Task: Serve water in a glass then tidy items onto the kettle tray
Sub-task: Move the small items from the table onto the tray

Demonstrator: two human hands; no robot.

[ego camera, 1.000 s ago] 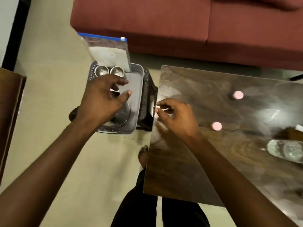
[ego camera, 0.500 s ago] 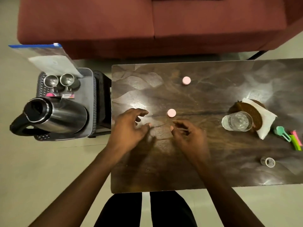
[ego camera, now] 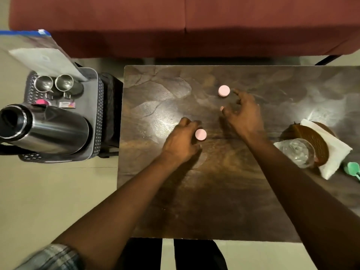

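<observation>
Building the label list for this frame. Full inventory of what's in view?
table: 1, dark brown, centre
far pink disc: 1, pink, mid-table
near pink disc: 1, pink, table, left of centre
glass: 1, clear, table right
coaster: 1, brown, behind glass
napkin: 1, white, with coaster
green item: 1, green, table's right edge, cropped
tray: 1, grey, left of table
kettle: 1, steel, on tray
steel cups: 2, silver, tray's far end
zip bag: 1, clear with blue strip, leaning at tray's far end
sofa: 1, dark red, beyond table
left grip: 1, bare hand, curled against near pink disc, hold unclear
right grip: 1, bare hand, fingers spread beside far pink disc
</observation>
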